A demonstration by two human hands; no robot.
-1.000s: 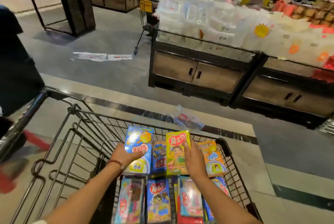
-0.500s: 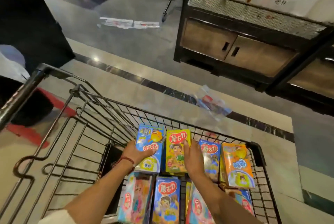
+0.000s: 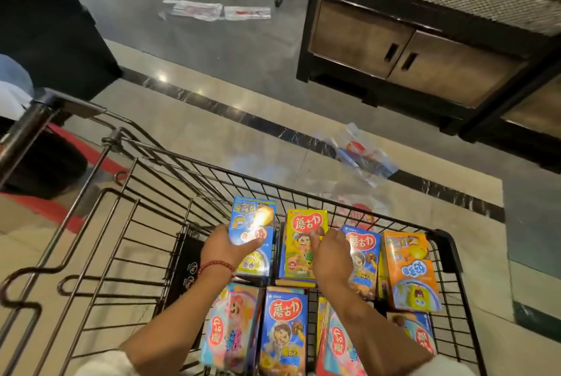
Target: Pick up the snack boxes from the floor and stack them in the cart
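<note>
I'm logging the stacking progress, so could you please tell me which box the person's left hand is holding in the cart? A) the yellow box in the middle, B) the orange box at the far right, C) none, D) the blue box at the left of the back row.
D: the left hand grips the blue box at the left of the cart's back row.

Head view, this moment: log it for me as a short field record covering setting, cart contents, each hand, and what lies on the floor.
setting: shop aisle with a black-framed wooden display cabinet
cart: black wire shopping cart holding colourful snack boxes in rows
left hand: grips the blue cardboard snack box in the far row
right hand: fingers curled on the yellow cardboard snack box beside it
other boxes: orange cardboard snack box at the far right
floor: clear plastic bags far off; a crumpled plastic wrapper beyond the cart
</note>
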